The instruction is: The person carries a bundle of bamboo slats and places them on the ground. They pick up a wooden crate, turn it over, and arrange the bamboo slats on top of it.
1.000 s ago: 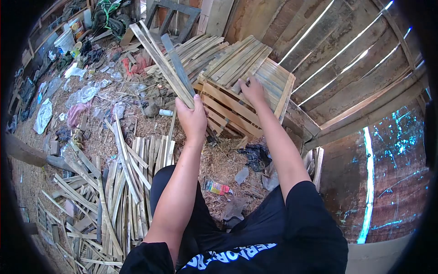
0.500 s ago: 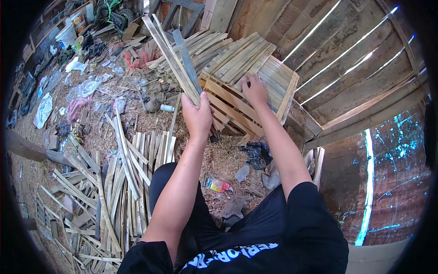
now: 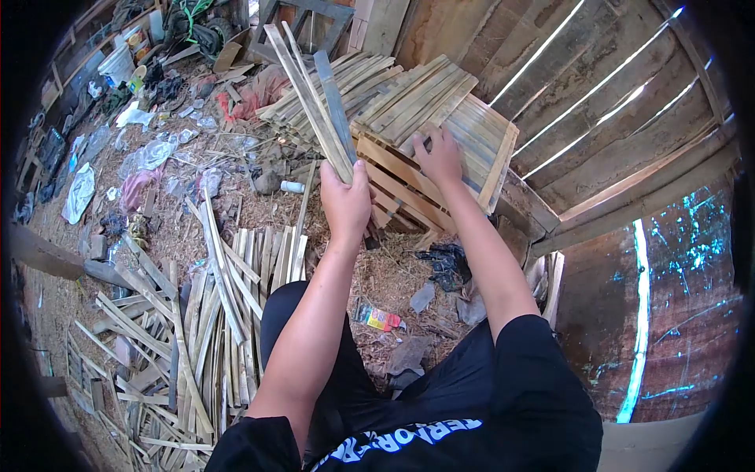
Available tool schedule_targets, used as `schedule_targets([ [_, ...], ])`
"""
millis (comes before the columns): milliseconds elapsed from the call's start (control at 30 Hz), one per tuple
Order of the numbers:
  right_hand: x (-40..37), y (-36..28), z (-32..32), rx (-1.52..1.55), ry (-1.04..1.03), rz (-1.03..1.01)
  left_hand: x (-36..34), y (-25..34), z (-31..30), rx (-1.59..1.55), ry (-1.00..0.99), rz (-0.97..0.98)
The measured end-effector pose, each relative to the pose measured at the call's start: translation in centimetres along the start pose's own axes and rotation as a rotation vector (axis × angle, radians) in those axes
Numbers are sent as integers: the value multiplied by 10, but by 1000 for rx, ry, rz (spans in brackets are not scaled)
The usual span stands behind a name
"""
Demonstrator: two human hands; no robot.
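Several thin wooden slats, one of them greyish, are gripped near their lower ends in my left hand and slant up and away from me. My right hand rests on top of a slatted wooden crate, its fingers bent around the end of a wooden slat; the fingertips are partly hidden. More slats lie side by side across the crate's top. Behind the left hand's slats, another layered stack of slats spreads out.
A large loose pile of slats lies on the ground at left. Plastic bags, a white bucket and other litter cover the dirt floor. A plank wall rises at right. A black plastic bag lies below the crate.
My left hand and its slats appear slightly further right, partly because the view has shifted. My right hand stays at the same spot on the crate, its fingers slightly moved.
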State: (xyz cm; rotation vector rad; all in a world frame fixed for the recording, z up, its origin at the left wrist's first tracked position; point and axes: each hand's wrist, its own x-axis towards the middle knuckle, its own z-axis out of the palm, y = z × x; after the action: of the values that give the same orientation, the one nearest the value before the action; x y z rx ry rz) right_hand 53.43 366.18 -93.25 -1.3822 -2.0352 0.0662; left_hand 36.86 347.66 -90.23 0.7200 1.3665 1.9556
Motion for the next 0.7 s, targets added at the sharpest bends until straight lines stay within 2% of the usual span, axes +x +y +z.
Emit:
schedule_targets([
  [133, -3, -2, -3, -33, -2, -146, 0, 2, -3, 14, 14, 11],
  [200, -4, -6, -1, -130, 25, -304, 1, 3, -5, 32, 21, 21],
  [233, -3, -10, -2, -125, 28, -304, 2, 5, -6, 35, 21, 25],
  [300, -2, -19, 1, -162, -64, -393, 3, 7, -8, -22, 15, -23],
  [433, 11, -44, 15, -237, -102, -529, 9, 8, -13, -37, 47, -47],
  [500, 16, -53, 20, -305, -111, -690, 13, 7, -18, -104, 76, -43],
  [600, 23, -65, 28, -314, -135, -742, 20, 0, -27, -81, 85, -10],
  [700, 24, -70, 27, -340, -200, -712, 26, -6, -35, -21, 67, -6],
])
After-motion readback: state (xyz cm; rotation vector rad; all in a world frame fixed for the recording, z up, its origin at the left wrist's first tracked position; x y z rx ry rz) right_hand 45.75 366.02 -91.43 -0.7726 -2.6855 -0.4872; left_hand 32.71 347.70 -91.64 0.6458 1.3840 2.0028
